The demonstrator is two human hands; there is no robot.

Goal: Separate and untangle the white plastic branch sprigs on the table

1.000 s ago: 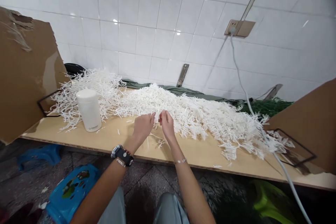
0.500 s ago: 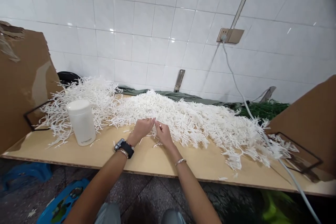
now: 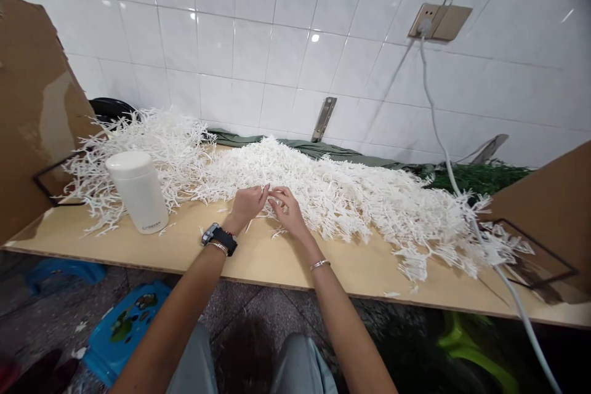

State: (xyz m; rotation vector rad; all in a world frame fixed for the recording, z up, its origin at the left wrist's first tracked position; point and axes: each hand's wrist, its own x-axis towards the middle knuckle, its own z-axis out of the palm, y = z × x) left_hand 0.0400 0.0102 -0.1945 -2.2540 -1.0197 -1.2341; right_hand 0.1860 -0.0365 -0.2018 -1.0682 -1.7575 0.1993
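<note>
Over the front edge of a long heap of white branching plastic sprigs (image 3: 286, 166), my two hands meet at the fingertips. My left hand (image 3: 249, 204) is closed in a pinch on a white sprig, mostly hidden by the fingers; a thin white stem shows below the hand. It wears a black-strapped watch and a bracelet at the wrist. My right hand (image 3: 289, 212) has its fingers bent toward the left fingertips, thumb and forefinger slightly parted. What lies between these fingers is too small to make out. A few loose white bits lie on the board near both hands.
A white lidded canister (image 3: 138, 192) stands left on the tan board (image 3: 351, 268). Cardboard panels (image 3: 37, 111) rise at both ends. A white cable (image 3: 436, 108) runs from a wall socket (image 3: 438, 21) across the right end. Below stands a blue stool (image 3: 124, 326).
The view has tilted downward, showing more floor and my knees. My right fingers have loosened from a tight pinch and spread a little. Both hands stay at the same part of the heap.
</note>
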